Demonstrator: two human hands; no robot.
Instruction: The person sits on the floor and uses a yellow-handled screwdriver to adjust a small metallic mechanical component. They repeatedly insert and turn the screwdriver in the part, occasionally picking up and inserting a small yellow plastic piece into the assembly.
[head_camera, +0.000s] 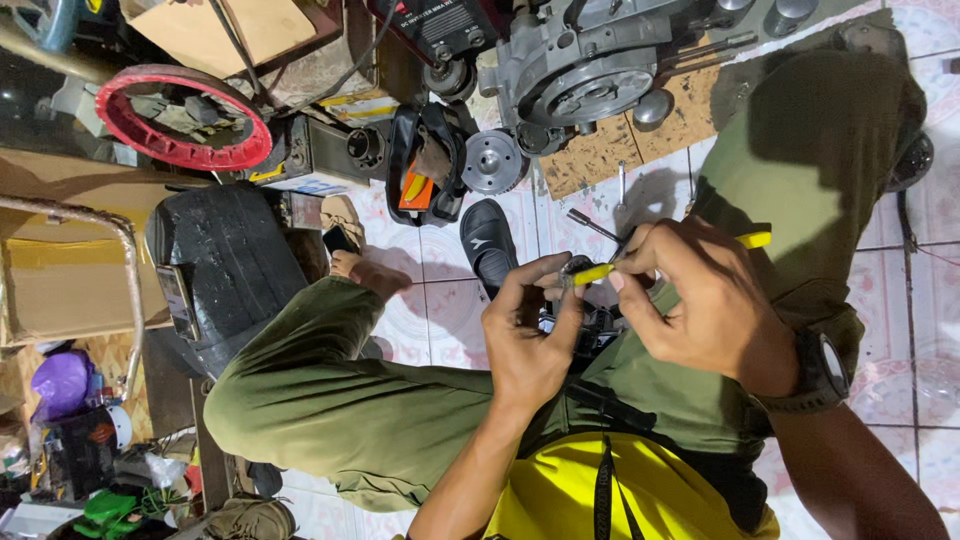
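Observation:
My left hand (528, 335) pinches a small dark metal part (575, 268) between thumb and fingers, above my lap. My right hand (705, 300), with a black watch (822, 372) on its wrist, grips a thin yellow-handled tool (594, 273). The tool's tip touches the small part, and its yellow end (754, 240) sticks out behind my fingers. Both hands hover over my green trousers (330, 400). More dark parts lie half hidden beneath my hands.
A grey engine casing (580, 70) sits on a worn board (610, 150) ahead, with a round metal pulley (493, 160) beside it. Also about: a black sandal (487, 240), a loose screwdriver (592, 224), a red ring (185, 115), a black case (225, 270), cardboard boxes (60, 290).

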